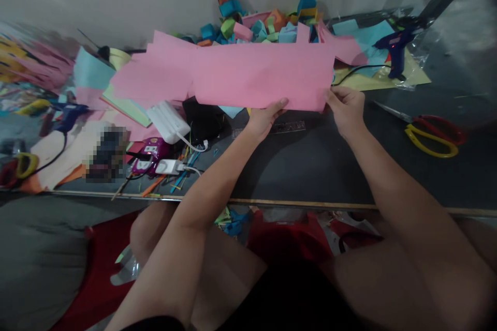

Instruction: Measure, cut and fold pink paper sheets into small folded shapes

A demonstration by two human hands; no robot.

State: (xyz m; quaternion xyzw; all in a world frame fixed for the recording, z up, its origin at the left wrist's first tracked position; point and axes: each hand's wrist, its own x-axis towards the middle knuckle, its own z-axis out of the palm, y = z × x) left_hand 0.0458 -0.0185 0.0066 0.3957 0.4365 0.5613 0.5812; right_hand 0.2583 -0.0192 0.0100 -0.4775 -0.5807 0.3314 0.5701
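Head view: the left hand [264, 120] reaches up from bottom centre, its forearm slanting rightward, thumb over the lower edge of the pink sheet [260, 75] at upper centre, gripping it. The right hand [347, 108], its forearm angled up and leftward from the lower right, pinches the sheet's lower right corner. A clear ruler [289, 127] lies just below the left hand.

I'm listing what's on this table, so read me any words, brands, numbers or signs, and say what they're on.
No text can be read here.
Clear plastic ruler: markings too small to read.
Dark blue plastic glue gun on the right: any print is too small.
Dark pixelated object at the left: too blurred.
Large pink paper sheet: no print visible.
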